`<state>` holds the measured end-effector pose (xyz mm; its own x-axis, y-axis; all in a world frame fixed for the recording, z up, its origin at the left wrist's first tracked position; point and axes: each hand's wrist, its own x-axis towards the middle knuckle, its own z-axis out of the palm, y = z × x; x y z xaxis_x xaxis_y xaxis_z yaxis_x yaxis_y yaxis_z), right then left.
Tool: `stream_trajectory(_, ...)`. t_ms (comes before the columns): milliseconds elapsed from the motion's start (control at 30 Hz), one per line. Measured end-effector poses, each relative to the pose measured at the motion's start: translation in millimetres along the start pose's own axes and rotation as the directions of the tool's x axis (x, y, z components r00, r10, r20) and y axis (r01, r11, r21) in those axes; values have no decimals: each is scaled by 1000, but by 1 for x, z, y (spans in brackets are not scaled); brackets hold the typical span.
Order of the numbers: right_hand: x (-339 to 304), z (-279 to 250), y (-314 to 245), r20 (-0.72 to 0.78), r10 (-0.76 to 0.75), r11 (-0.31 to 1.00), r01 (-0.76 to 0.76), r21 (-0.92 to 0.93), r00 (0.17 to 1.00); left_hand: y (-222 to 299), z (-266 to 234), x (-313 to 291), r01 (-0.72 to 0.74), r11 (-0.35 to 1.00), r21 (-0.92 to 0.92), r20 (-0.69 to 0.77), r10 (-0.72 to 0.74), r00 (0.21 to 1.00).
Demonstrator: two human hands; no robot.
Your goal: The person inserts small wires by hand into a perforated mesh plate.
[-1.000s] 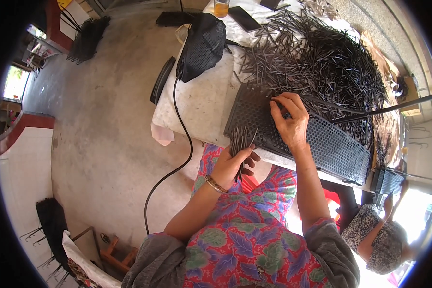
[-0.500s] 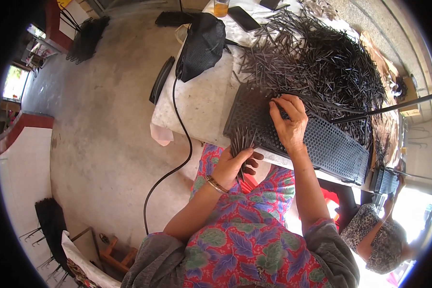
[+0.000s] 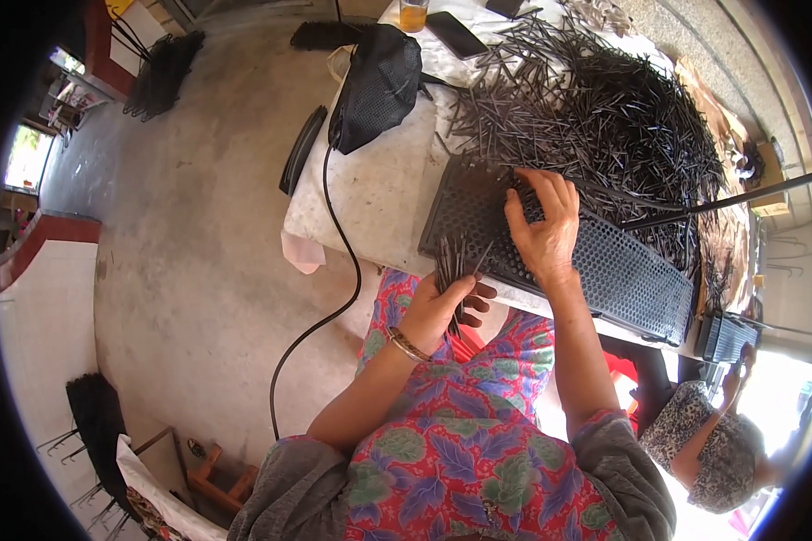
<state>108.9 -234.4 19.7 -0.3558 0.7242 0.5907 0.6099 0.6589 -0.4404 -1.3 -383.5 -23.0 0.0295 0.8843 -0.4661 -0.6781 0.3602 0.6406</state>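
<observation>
My left hand (image 3: 442,308) is closed round a bundle of thin dark strips (image 3: 451,266) just off the near edge of the table. One strip slants out from the bundle over the tray. My right hand (image 3: 548,225) hovers at the left half of a long black tray (image 3: 636,275) with rows of holes. Its thumb and index finger are parted, and I see nothing between them. What lies under the curled fingers is hidden.
Beyond the tray spreads a large heap of dark strips (image 3: 604,117). A black mesh bag (image 3: 379,90), a phone (image 3: 456,34) and a glass (image 3: 413,16) sit at the far left. A black rod (image 3: 731,200) crosses on the right. Another person (image 3: 713,442) works at lower right.
My right thumb and fingertips have moved apart over the tray. In my left hand, a single strip now sticks out further from the bundle.
</observation>
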Motion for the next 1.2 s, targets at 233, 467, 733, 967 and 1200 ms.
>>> stream_trajectory(233, 6, -2, 13, 164, -166, 983, 177, -50, 972, 1, 1, -1, 13, 1000, 18, 0, -13, 1000)
stream_trajectory(467, 17, 2, 1, 103, -196, 981, 196, 9, 975, 0, -1, 1, 15, 1000, 23, 6, -15, 1000)
stream_trajectory(733, 14, 2, 3, 83, -216, 976, 214, 26, 973, 9, 5, -3, 24, 999, -23, 32, -24, 999)
stream_trajectory(967, 2, 3, 6, 65, -176, 984, 174, 30, 982, 3, 2, 1, 34, 999, -31, -22, -35, 999)
stream_trajectory(1200, 6, -1, 3, 106, -234, 972, 229, 58, 966, 5, 3, 1, 67, 997, -32, -50, -68, 996)
